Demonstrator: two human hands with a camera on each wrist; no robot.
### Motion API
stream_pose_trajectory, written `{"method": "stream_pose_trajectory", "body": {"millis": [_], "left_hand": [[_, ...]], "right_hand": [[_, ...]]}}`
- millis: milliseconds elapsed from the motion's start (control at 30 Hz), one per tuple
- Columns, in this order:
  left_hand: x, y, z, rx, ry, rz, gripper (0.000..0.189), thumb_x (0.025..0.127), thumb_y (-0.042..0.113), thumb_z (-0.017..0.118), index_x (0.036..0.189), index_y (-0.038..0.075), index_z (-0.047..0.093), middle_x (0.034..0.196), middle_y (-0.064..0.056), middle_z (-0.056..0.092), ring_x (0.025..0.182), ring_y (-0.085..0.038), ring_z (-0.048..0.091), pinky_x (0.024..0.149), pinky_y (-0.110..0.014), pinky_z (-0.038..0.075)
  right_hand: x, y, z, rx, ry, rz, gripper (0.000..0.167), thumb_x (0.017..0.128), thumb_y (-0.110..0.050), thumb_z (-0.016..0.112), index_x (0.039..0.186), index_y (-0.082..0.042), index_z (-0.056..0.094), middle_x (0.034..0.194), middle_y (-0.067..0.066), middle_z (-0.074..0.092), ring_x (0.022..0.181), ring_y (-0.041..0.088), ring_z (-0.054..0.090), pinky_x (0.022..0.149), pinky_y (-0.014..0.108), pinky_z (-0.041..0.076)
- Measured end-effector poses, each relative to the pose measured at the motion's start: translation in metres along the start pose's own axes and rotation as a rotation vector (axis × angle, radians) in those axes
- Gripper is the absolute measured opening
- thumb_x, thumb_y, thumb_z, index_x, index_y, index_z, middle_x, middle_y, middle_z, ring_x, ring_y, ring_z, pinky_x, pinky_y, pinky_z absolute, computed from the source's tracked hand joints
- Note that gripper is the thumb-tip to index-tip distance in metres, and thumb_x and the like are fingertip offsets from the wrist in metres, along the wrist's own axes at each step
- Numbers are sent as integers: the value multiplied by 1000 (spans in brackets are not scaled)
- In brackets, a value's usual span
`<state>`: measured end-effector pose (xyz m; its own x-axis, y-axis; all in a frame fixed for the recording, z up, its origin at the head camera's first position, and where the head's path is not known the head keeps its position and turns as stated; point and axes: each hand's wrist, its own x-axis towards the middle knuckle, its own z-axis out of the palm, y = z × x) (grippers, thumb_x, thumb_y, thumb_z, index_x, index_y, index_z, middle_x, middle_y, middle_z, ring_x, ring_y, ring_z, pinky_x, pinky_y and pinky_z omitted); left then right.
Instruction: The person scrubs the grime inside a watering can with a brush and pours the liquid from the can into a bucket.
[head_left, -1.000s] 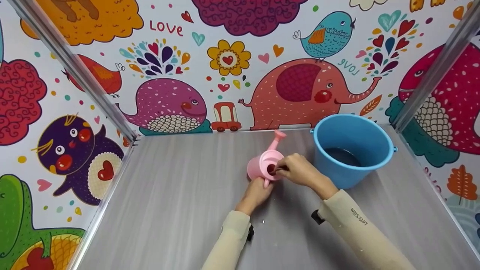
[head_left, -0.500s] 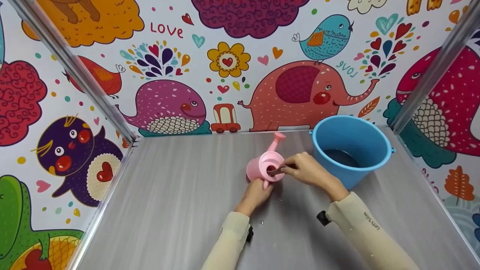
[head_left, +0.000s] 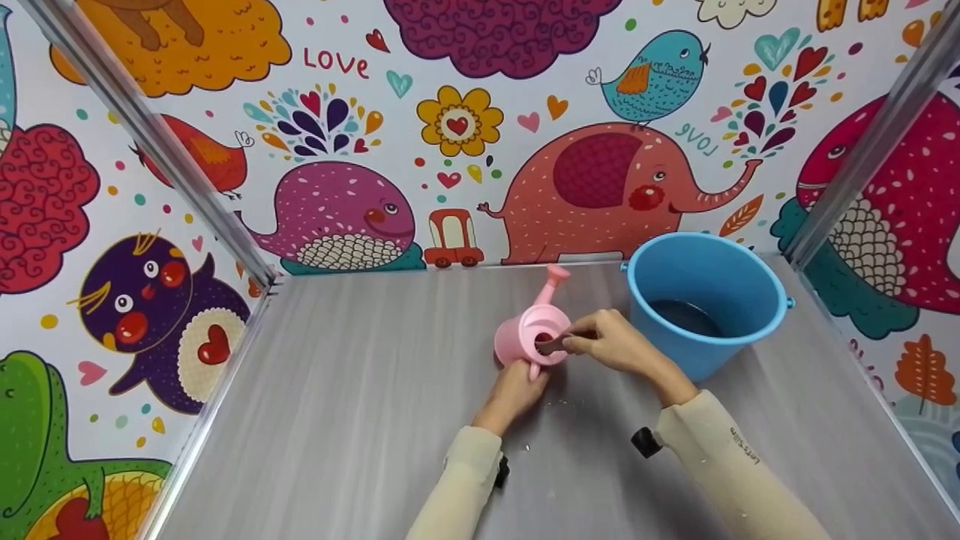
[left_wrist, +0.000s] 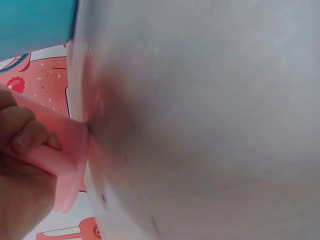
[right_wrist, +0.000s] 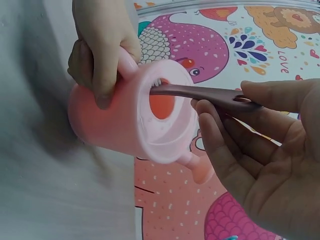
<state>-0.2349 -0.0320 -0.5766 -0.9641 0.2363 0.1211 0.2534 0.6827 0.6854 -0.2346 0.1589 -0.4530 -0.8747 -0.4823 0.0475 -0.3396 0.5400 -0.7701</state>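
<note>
A pink watering can (head_left: pixel 517 339) is tilted over the table, its spout toward the back wall and its round opening facing the right hand. My left hand (head_left: pixel 513 391) grips its handle, with fingers curled round it in the left wrist view. My right hand (head_left: pixel 611 341) pinches the brown handle of a small brush (right_wrist: pixel 200 93) between thumb and fingers. White bristles show at the rim of the can's opening in the right wrist view; the head's tip sits just inside. How the bristles touch the inner wall is partly hidden.
A blue bucket (head_left: pixel 686 352) with dark-looking liquid at its bottom stands to the right of the hands. Small wet drops lie on the grey table (head_left: pixel 360 420) in front of the can. Printed walls (head_left: pixel 450 45) and metal posts bound the table.
My right hand has shifted slightly right and back from the can's opening, so more of the brush handle shows. The left hand and can have stayed almost in place.
</note>
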Motion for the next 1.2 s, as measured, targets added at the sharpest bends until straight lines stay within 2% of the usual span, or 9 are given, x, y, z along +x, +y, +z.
{"method": "stream_pose_trajectory", "body": {"millis": [200, 467, 667, 833, 900, 1100, 1200], "left_hand": [[-1, 0, 1, 19, -26, 7, 31, 92, 17, 62, 64, 14, 48, 63, 4, 47, 61, -13, 42, 59, -31, 41], [0, -2, 1, 16, -37, 4, 24, 92, 17, 61, 69, 9, 58, 66, 2, 53, 63, -13, 44, 63, -34, 47], [0, -1, 1, -14, -46, -9, 24, 93, 18, 60, 71, 9, 60, 67, 3, 53, 64, -13, 45, 63, -32, 45], [1, 0, 1, -26, -46, -9, 24, 93, 17, 60, 71, 8, 61, 67, 2, 54, 65, -13, 45, 65, -32, 46], [2, -1, 1, -30, -39, -7, 24, 93, 17, 60, 71, 8, 60, 68, 2, 54, 65, -13, 45, 66, -33, 47], [3, -3, 0, -61, -31, -17, 30, 92, 16, 62, 65, 13, 49, 64, 3, 46, 63, -13, 42, 62, -32, 43], [3, -5, -1, -54, -30, 0, 35, 91, 15, 62, 63, 16, 42, 62, 5, 40, 61, -13, 39, 60, -31, 40]], "right_hand": [[3, 10, 15, 3, 7, -9, 23, 93, -13, 66, 110, 0, 74, 96, 14, 75, 75, 16, 59, 69, 24, 51], [4, 17, 25, 33, 0, -1, 26, 92, -18, 70, 113, -2, 74, 103, 14, 76, 81, 17, 64, 77, 32, 57], [3, 23, 23, 146, -30, 22, 28, 93, -17, 68, 115, 0, 72, 105, 17, 74, 86, 21, 66, 81, 31, 58], [-1, 28, 19, 285, -54, 40, 32, 95, -17, 65, 120, 4, 68, 111, 24, 72, 97, 34, 70, 86, 34, 58], [-3, 29, 17, 338, -61, 54, 35, 96, -18, 65, 122, 5, 67, 114, 25, 70, 100, 35, 70, 88, 36, 57], [-10, 25, 7, 424, -54, 113, 42, 96, -21, 65, 125, 8, 63, 116, 27, 69, 94, 15, 72, 90, 33, 57], [-12, 24, 3, 483, -34, 155, 44, 95, -19, 65, 126, 13, 60, 114, 26, 70, 92, 11, 72, 89, 29, 56]]}}
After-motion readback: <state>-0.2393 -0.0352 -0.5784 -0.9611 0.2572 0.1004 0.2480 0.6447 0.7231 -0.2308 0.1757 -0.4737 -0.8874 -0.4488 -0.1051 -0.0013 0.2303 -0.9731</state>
